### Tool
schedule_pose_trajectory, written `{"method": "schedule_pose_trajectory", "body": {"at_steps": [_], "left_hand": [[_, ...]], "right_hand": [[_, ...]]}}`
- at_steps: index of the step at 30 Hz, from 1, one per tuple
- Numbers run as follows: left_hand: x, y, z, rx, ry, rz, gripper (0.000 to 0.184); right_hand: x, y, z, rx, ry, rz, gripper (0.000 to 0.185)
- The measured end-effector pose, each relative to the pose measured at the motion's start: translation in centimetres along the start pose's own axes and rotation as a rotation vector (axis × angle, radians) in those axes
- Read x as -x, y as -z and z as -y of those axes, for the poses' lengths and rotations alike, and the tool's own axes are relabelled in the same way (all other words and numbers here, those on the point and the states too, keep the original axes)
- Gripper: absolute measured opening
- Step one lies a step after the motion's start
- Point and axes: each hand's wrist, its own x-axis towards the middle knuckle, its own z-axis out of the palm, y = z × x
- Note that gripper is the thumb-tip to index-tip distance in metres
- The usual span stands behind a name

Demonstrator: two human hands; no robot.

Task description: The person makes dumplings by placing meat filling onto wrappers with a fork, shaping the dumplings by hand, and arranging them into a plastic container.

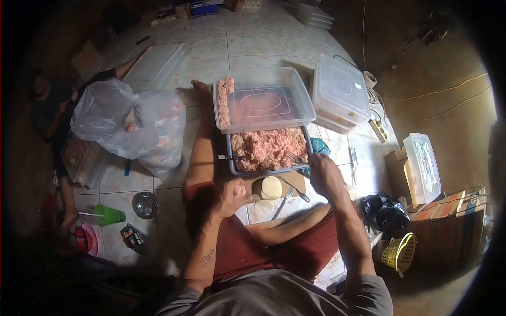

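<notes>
Fork [295,158] in right hand [326,175] crosses tray's [268,172] edge; left hand [233,199] apart.

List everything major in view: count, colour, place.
Mixture: 1 mass, pink, in tray
Tray: 1, blue-grey, centre
Open tub: 1, clear, beyond tray
Stacked tubs: count unclear, clear, right
Discs: count unclear, cream, below tray
Loose forks: 2, silver, below tray
Held fork: 1, silver, in right hand
Lump: 1, pink, in left hand
Plastic bags: count unclear, clear, left
Cup: 1, green, left
Dish: 1, silver, left
Bin bag: 1, black, right
Basket: 1, yellow, right
Co-worker: 1, dark top, far left
Left hand: 1, bare, below tray
Right hand: 1, bare, tray's right corner
</notes>
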Motion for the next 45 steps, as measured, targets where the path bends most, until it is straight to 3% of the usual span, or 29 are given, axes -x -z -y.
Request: {"method": "schedule_pose_trajectory", "body": {"at_steps": [2,4,5,6,8,12,13,16,17,18,20,22,23,25,27,28,30,33,34,35,36,38,39,40,42,43,44,45], "left_hand": [[0.1,-0.7,0.8,0.096,-0.008,0.053,0.049],[0.8,-1.0,-0.2,0.347,-0.184,0.003,0.051],[1.8,-0.3,-1.5,0.094,-0.260,-0.117,0.055],[2.0,0.1,-0.6,0.373,-0.164,-0.035,0.052],[1.9,0.5,-2.3,0.202,-0.232,-0.138,0.043],[0.3,-0.9,-2.5,0.462,-0.260,-0.035,0.030],[0.2,-0.5,-2.4,0.084,-0.240,-0.108,0.027],[-0.4,-1.3,-3.2,-0.006,-0.213,-0.074,0.031],[-0.3,-1.4,-3.8,-0.192,-0.202,-0.060,0.035],[-0.5,-1.7,-3.9,-0.188,-0.218,-0.049,0.035],[-0.5,-2.1,-3.7,0.073,-0.237,-0.172,0.037],[0.4,-0.9,-3.0,0.435,-0.420,-0.008,0.035],[0.1,-1.1,-2.9,0.302,-0.430,-0.026,0.034],[0.2,-1.7,-2.4,0.170,-0.431,-0.035,0.032],[-0.3,-1.7,-2.5,-0.183,-0.263,-0.111,0.026],[-0.2,-1.6,-2.5,-0.182,-0.270,-0.114,0.026],[1.2,-1.0,-1.8,0.560,-0.269,-0.209,0.021],[2.3,0.7,1.8,0.607,-0.163,-0.186,0.024],[2.3,0.9,2.3,0.632,-0.117,-0.179,0.025],[2.8,1.1,1.2,0.541,-0.060,-0.171,0.025],[3.5,1.0,0.2,0.542,-0.060,-0.169,0.025],[4.3,1.1,-0.9,0.284,-0.070,-0.292,0.021],[4.8,1.7,-0.2,0.286,-0.037,-0.226,0.022],[5.2,2.0,0.9,0.289,-0.024,-0.226,0.022],[4.9,2.2,2.5,0.311,-0.117,-0.237,0.023],[4.4,2.1,1.7,0.246,-0.121,-0.258,0.025],[4.1,1.9,0.6,0.248,-0.123,-0.249,0.025],[3.7,1.7,-0.5,0.111,-0.094,-0.271,0.025]], "right_hand": [[-1.0,-1.4,0.2,-0.011,0.043,-0.047,0.005],[-2.0,-1.1,2.3,-0.027,0.093,-0.075,0.006],[-1.1,0.1,3.7,-0.165,0.112,-0.060,0.007],[-0.6,1.6,5.4,-0.302,0.133,-0.056,0.008],[1.6,2.1,7.2,-0.417,0.128,0.038,0.011],[5.2,-0.2,7.4,-0.446,0.147,0.130,0.015],[5.5,0.3,7.5,-0.473,0.141,0.145,0.015],[6.4,0.0,7.8,-0.489,0.114,0.110,0.014],[6.5,-0.5,7.5,-0.481,0.110,0.060,0.012],[6.3,-0.5,7.4,-0.470,0.181,0.133,0.008],[6.9,0.9,7.5,-0.448,0.118,0.091,0.006],[7.1,2.2,7.6,-0.483,0.072,0.048,0.008],[7.4,2.4,7.7,-0.526,0.031,0.011,0.010],[7.1,-0.2,6.8,-0.486,0.167,0.133,0.014],[6.3,-0.3,6.3,-0.427,0.164,0.152,0.014],[6.0,0.4,5.9,-0.393,0.120,0.109,0.013],[3.9,1.1,3.4,-0.237,0.229,-0.070,0.006],[0.3,-0.1,1.3,-0.093,0.082,-0.111,0.007],[-1.1,-2.1,-0.6,0.033,0.228,-0.091,0.011],[-2.3,-3.7,-2.1,0.160,0.372,-0.066,0.015],[-3.1,-4.3,-3.9,0.160,0.370,-0.066,0.015],[-4.5,-4.2,-7.1,0.217,0.319,0.048,0.024],[-4.3,-1.7,-4.6,0.324,0.168,0.188,0.030],[-3.6,-0.3,-2.3,0.321,0.167,0.200,0.030],[-2.0,1.2,0.7,0.191,0.278,0.061,0.029],[-2.1,-1.6,-0.2,0.259,0.504,-0.085,0.030],[-1.0,-3.4,-1.5,0.290,0.402,0.131,0.032],[-0.8,-3.9,-1.9,0.310,0.430,0.156,0.031]]}}
